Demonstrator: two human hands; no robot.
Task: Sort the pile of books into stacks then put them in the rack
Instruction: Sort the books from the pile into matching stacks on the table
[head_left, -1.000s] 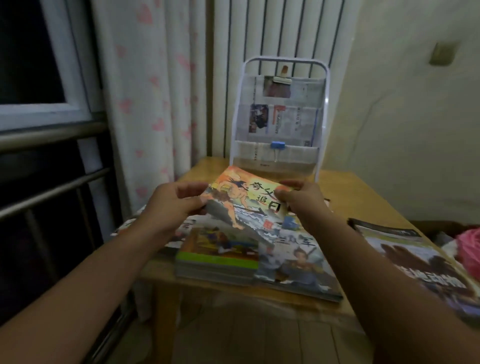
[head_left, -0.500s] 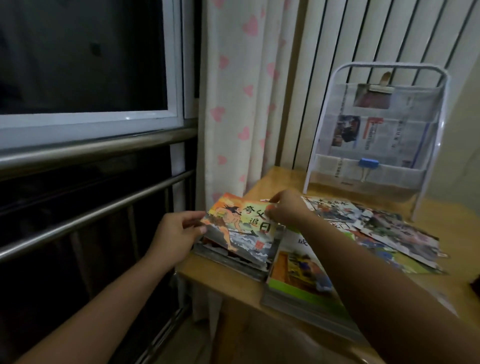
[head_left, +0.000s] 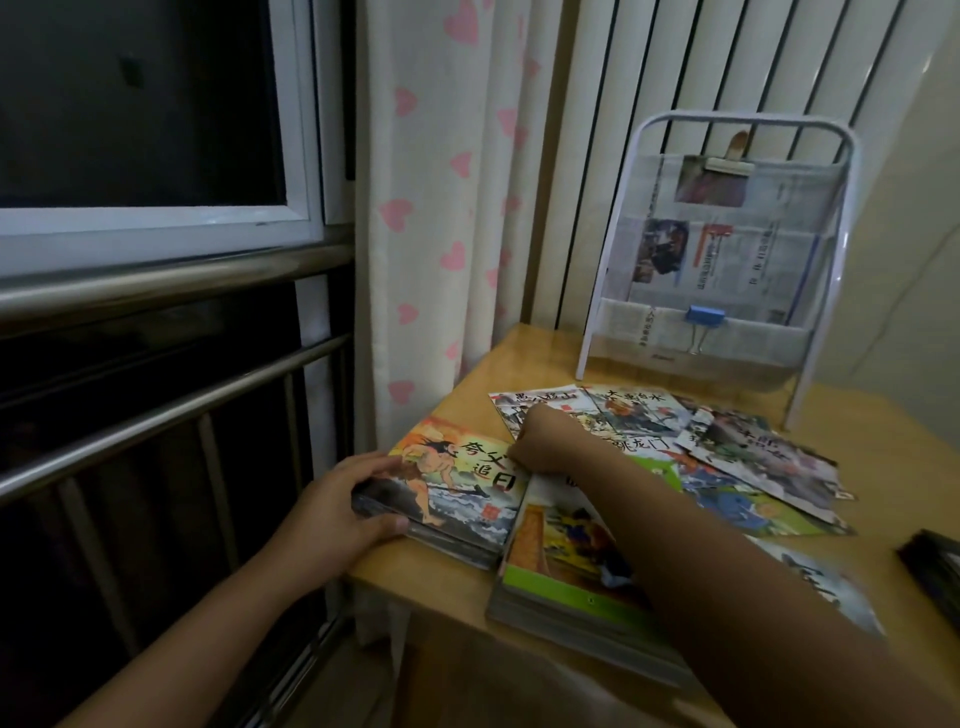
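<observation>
Fingers (head_left: 387, 526) of both hands grip a glossy, flat orange book (head_left: 457, 483).

Arms: I see two forearms reaching in from the bottom edge, both bare along all the length that shows, with no sleeve or cuff on either.
Left hand (head_left: 332, 512): bare, no glove, and I see no ring or band at the wrist.
Right hand (head_left: 548, 441): bare too, no glove or watch; its fingertips are hidden from me.
Lighting: dim, so I cannot make out fine detail.
</observation>
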